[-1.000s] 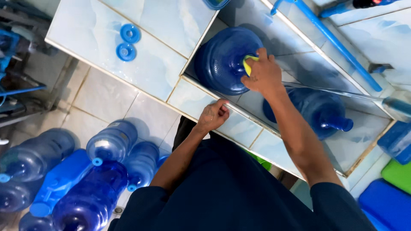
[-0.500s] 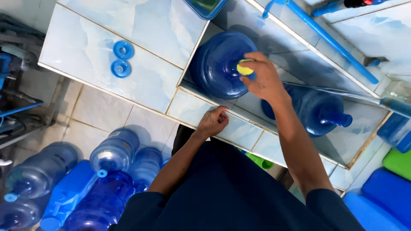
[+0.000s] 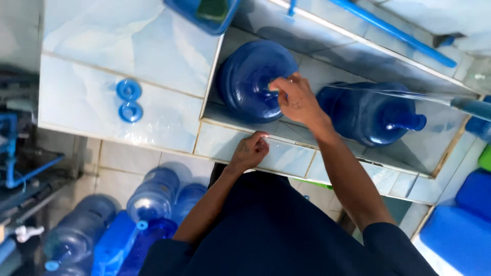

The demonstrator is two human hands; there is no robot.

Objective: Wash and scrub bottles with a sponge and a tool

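Right hand [image 3: 295,99] presses a sponge [image 3: 273,88] against the blue jug [image 3: 253,82]

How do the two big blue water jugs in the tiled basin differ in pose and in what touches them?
The left jug shows its round base to the camera; the right jug lies on its side, neck pointing right. The right hand presses a yellow sponge against the left jug; nothing touches the right jug. The left hand rests on the basin edge. Both jugs are translucent dark blue.
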